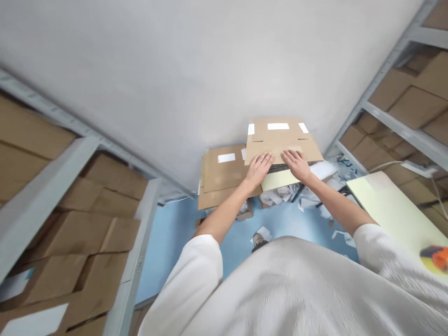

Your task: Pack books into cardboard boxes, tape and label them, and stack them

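A cardboard box with white labels on its top panel stands against the wall, on a pale yellow tabletop. Its near flap reaches towards me, with a dark gap showing beneath the edge. My left hand rests on the left part of this flap, fingers stretched out flat. On the right part lies my right hand, its fingers also extended. Neither hand is wrapped round anything. Just left of the box is another cardboard box with white labels, partly behind my left forearm.
Metal shelving with cardboard boxes rises on the left, and a similar rack stands at right. A pale yellow table holds a blurred orange and yellow item. Paper scraps lie below the boxes, over the blue floor.
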Action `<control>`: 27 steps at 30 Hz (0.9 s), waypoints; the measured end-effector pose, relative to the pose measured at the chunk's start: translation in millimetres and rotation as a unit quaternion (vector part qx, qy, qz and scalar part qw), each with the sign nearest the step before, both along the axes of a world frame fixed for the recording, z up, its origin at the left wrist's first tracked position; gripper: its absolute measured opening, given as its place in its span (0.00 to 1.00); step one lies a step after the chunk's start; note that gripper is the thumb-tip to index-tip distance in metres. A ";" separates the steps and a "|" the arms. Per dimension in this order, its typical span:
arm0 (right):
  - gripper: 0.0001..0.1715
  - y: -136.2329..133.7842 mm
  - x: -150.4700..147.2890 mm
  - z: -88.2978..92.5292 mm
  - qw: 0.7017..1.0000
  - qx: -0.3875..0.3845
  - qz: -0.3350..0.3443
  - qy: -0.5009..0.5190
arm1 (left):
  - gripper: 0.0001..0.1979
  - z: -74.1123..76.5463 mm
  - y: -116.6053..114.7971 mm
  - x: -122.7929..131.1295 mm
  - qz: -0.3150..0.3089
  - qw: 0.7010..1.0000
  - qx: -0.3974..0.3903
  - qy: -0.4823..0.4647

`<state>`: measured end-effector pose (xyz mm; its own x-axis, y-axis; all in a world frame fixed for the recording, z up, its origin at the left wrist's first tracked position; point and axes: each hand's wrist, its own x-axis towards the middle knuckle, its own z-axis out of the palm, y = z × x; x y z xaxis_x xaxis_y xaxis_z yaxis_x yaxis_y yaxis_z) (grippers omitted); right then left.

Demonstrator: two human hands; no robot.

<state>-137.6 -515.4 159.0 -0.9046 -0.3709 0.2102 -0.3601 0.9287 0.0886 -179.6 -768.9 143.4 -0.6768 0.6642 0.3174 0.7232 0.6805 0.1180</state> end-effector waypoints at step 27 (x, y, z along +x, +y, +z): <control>0.37 320.0 314.1 -99.5 0.860 -0.028 -0.506 -0.058 | 0.33 -93.4 494.0 120.3 -0.485 0.869 -0.059 -0.072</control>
